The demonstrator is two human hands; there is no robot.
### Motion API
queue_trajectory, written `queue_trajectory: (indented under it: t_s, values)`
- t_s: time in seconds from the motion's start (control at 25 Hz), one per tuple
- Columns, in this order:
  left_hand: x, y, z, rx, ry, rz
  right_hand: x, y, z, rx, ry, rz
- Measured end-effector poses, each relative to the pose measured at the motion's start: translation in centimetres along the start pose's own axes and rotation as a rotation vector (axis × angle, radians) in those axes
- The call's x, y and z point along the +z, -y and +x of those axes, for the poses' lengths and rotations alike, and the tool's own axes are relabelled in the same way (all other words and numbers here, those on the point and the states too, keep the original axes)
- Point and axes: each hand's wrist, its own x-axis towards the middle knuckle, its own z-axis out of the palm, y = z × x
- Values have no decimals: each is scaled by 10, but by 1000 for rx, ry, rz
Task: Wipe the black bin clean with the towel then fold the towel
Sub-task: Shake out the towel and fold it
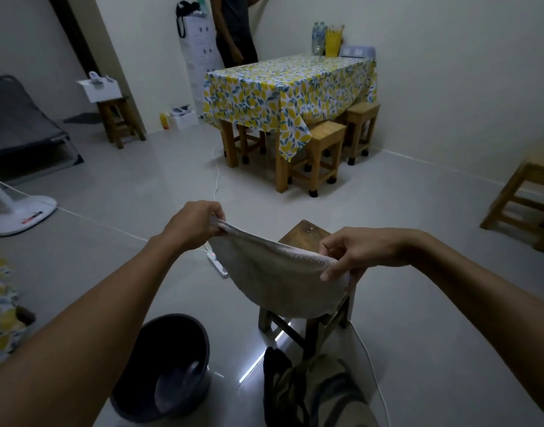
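Observation:
A pale towel [277, 278] hangs in the air between my hands, sagging in the middle. My left hand [196, 223] pinches its left top corner. My right hand [354, 251] grips its right top corner. The towel hangs in front of a small dark wooden stool [307, 234] and hides most of it. The black bin [163, 368] stands upright on the floor at the lower left, below my left forearm, apart from the towel.
A table with a lemon-print cloth [289, 90] and wooden stools [323, 152] stands ahead, with a person [233, 29] behind it. A power strip [217, 262] and cables lie on the floor. A white fan base [21, 214] is left, another stool [526, 198] right.

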Motion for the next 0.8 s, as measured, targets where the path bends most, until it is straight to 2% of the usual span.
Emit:
queue_trajectory:
  t_s: [0.2, 0.4, 0.56, 0.72, 0.8]
  values:
    - [-8, -4, -12, -11, -27, 38, 5, 5, -4, 38, -14, -39]
    - [13, -19, 5, 15, -4, 84, -4, -19, -4, 81, -88, -30]
    - [54, -28, 40, 55, 77, 162, -12, -62, 9, 141, -238, -10]
    - [98, -32, 88, 75, 105, 219, -17, -107, 38, 181, -390, -212]
    - [121, -35, 115, 82, 92, 228, -24, -130, 54, 205, -468, -212]
